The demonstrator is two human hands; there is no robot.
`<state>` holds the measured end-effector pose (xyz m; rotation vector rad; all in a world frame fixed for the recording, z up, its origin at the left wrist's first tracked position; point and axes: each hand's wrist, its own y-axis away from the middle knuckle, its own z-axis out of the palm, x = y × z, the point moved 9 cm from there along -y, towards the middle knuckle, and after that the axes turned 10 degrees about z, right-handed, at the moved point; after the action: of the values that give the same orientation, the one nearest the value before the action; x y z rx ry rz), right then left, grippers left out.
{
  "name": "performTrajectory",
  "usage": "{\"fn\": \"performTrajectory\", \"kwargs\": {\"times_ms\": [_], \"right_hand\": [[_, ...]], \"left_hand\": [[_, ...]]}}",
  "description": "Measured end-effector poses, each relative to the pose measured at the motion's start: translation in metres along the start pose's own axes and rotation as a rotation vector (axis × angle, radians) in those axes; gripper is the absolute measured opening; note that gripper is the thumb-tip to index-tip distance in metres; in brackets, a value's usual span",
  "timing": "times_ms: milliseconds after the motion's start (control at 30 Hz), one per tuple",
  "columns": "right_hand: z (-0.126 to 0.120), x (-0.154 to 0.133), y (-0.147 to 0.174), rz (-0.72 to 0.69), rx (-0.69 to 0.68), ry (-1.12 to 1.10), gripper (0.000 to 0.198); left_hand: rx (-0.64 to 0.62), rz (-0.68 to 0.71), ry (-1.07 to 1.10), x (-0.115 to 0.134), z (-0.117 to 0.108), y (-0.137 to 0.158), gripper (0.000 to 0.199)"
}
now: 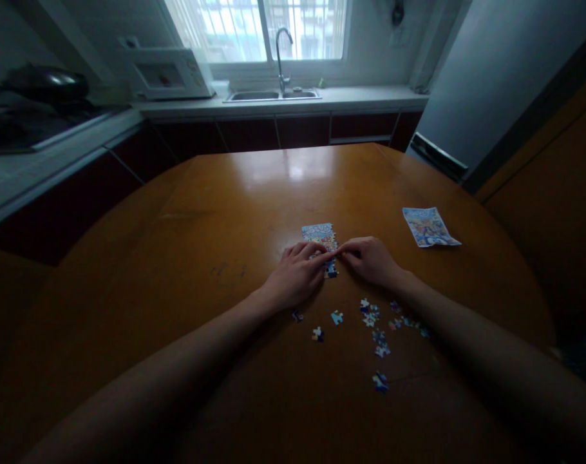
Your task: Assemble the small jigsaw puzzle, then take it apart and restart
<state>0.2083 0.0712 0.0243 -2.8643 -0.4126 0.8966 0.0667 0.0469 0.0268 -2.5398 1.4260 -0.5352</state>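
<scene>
One part-joined puzzle [317, 230] is laid on the desk [201, 212] beneath the left hand [300, 265], its grip flattened, unclosed. At the puzzle's right edge the right hand [370, 261] is curled; whether anything is pinched cannot be told. Light, stiff, easily parted card is expected, best held by edges. Counted are one printed sheet [429, 225] and three loose pieces [337, 317] beside an uncountable cluster [369, 319].

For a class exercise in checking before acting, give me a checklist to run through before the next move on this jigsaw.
1. Left hand on the joined section: ok.
2. Right hand at the section's right edge: ok.
3. Piece between the right hand's fingers: cannot tell, too small.
4. Loose pieces spread apart: not ok, several bunch together.
5. Picture sheet uncovered: ok.
</scene>
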Motion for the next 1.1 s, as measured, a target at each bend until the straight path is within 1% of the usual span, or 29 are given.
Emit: {"fn": "performTrajectory", "kwargs": {"times_ms": [167,233,400,567,700,767,833,900,1000,1067,1100], "right_hand": [[0.001,0.002,-0.002,0.016,-0.006,-0.018,0.023],[0.001,0.004,-0.002,0.015,-0.007,-0.019,0.023],[0.002,0.003,-0.001,0.002,-0.023,-0.035,0.022],[0.001,0.004,-0.001,0.011,-0.022,-0.032,0.022],[-0.006,0.01,-0.001,0.054,0.056,-0.033,0.02],[-0.01,0.016,-0.001,0.081,0.107,-0.088,0.019],[-0.013,0.018,0.0,0.075,0.132,-0.148,0.02],[-0.01,0.016,0.0,0.031,0.102,-0.166,0.023],[-0.002,0.006,0.001,-0.041,0.001,-0.118,0.024],[0.001,0.002,0.002,-0.05,-0.035,-0.079,0.024],[0.001,0.001,0.002,-0.041,-0.032,-0.065,0.024]], "left_hand": [[0.093,-0.038,0.058,-0.007,-0.004,0.001,0.028],[0.114,-0.052,0.061,-0.009,-0.006,0.002,0.029],[0.067,-0.017,-0.004,-0.004,-0.004,0.002,0.034],[0.068,-0.031,-0.031,-0.006,-0.001,0.003,0.034],[0.053,-0.045,-0.035,-0.007,0.0,0.004,0.033],[0.046,-0.051,-0.032,-0.007,0.0,0.004,0.033],[0.048,-0.051,-0.027,-0.006,-0.001,0.004,0.034],[0.057,-0.045,-0.022,-0.006,-0.003,0.004,0.034],[0.061,-0.04,-0.011,-0.005,-0.004,0.004,0.034],[0.055,-0.046,-0.005,-0.005,-0.003,0.003,0.034],[0.052,-0.048,-0.003,-0.005,-0.003,0.003,0.033]]}}
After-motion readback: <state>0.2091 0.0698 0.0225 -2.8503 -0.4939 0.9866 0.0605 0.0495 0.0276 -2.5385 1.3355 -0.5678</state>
